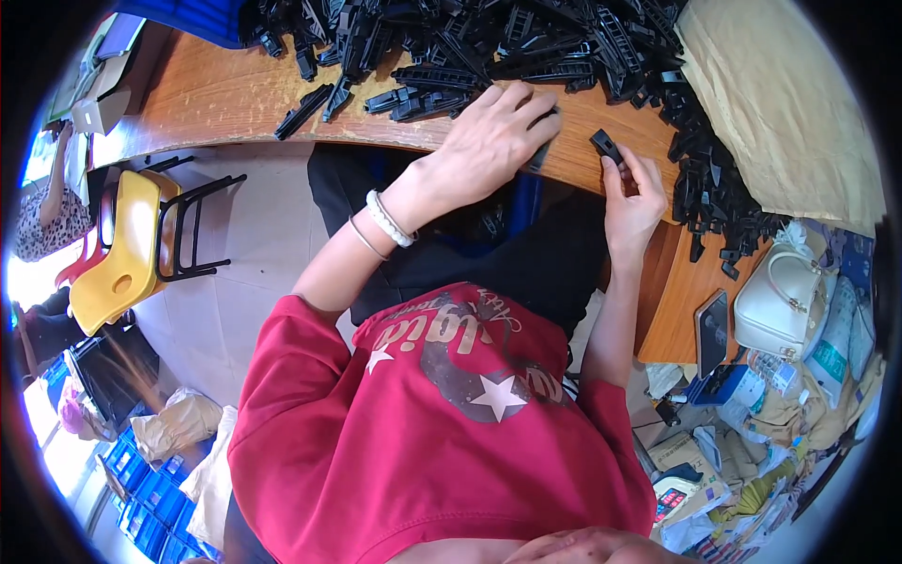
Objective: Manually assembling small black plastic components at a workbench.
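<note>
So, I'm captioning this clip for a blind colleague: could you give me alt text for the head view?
Seen from above, a person in a red sweatshirt sits at a wooden table. The right hand pinches a small black plastic part, while the left hand rests flat on another beside a heap of black plastic parts. A yellow plastic chair stands at left.
</note>
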`<state>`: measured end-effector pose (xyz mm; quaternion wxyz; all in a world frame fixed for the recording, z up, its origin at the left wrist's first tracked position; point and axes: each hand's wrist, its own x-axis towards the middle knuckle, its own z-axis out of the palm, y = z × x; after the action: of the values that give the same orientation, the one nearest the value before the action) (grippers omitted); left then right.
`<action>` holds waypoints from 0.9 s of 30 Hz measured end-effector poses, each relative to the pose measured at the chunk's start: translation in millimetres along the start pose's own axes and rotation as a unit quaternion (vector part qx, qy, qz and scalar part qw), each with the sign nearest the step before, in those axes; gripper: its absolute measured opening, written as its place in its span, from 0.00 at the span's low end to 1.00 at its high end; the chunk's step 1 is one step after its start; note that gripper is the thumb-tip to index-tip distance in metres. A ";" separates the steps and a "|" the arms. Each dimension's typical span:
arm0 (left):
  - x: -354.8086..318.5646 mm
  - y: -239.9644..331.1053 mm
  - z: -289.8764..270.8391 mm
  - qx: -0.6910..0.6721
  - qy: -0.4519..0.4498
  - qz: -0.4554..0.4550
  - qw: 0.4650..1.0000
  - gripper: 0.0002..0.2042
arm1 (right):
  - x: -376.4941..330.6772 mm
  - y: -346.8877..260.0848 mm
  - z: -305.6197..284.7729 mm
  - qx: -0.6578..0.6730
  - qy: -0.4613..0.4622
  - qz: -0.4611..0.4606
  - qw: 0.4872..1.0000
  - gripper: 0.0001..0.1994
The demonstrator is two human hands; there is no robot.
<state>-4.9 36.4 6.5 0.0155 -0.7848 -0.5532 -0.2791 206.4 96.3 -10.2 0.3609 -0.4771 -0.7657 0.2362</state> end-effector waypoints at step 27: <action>-15.0 8.2 -1.3 -0.181 0.120 -0.030 0.976 0.24 | -42.3 -32.3 0.7 0.148 -0.171 -0.035 0.973 0.13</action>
<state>-1.8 19.9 3.1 -0.0691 -0.7185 -0.5106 -0.4672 199.8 44.2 -1.7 0.2992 -0.3440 -0.7887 0.4124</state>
